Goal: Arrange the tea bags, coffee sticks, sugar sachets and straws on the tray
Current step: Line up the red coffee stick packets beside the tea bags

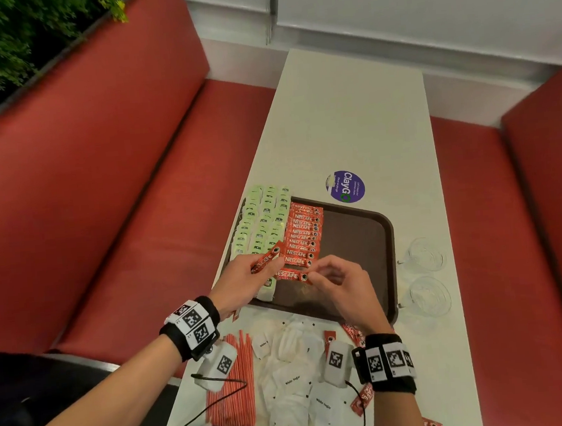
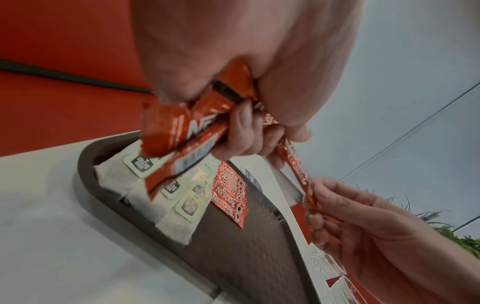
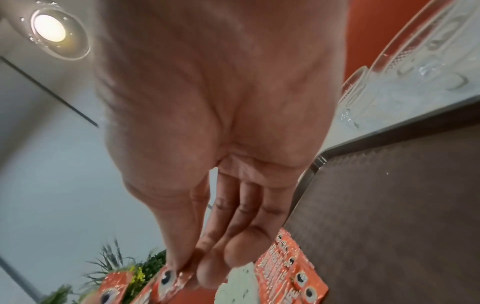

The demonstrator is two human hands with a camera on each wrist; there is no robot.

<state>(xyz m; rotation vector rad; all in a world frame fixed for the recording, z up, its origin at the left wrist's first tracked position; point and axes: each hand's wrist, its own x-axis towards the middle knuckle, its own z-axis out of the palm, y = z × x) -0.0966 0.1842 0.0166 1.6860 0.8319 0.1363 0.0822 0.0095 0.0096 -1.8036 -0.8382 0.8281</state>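
A brown tray (image 1: 359, 240) carries columns of green tea bags (image 1: 263, 221) on its left side, and beside them a column of red Nescafe coffee sticks (image 1: 303, 234). My left hand (image 1: 260, 268) hovers over the tray's near left corner and grips a small bundle of coffee sticks (image 2: 182, 131). My right hand (image 1: 315, 277) pinches the far end of one stick (image 1: 291, 275) whose other end is still at my left fingers (image 2: 244, 131). Red straws (image 1: 232, 378) and white sugar sachets (image 1: 295, 373) lie on the table below the tray.
Two clear glass cups (image 1: 424, 255) (image 1: 429, 297) stand right of the tray. Loose coffee sticks (image 1: 361, 401) lie by my right wrist. A purple sticker (image 1: 345, 186) sits beyond the tray. The long white table (image 1: 348, 106) is flanked by red benches (image 1: 120, 192).
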